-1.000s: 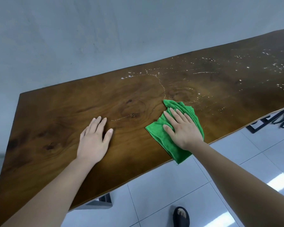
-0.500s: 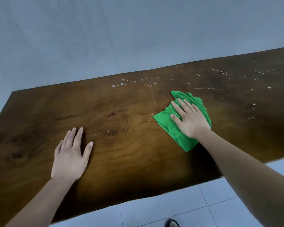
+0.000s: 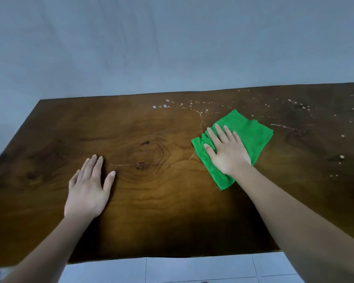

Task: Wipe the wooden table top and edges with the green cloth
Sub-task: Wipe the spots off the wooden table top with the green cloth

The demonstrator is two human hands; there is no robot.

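A dark wooden table top [image 3: 151,197] fills the lower half of the view. A folded green cloth [image 3: 251,131] lies on it right of centre. My right hand [image 3: 227,150] presses flat on the cloth, fingers spread and pointing away from me. My left hand [image 3: 88,188] rests flat on the bare wood to the left, holding nothing. White specks and a thin pale line [image 3: 200,119] mark the wood beyond and to the right of the cloth.
A plain grey wall [image 3: 172,48] stands right behind the table's far edge. White floor tiles [image 3: 192,270] show below the near edge. The table's left end [image 3: 29,119] is in view; its right end runs out of frame.
My right hand has slid the green cloth away from the near edge toward the far side of the table. The view has swung level with the table. My left hand stays flat on the wood.
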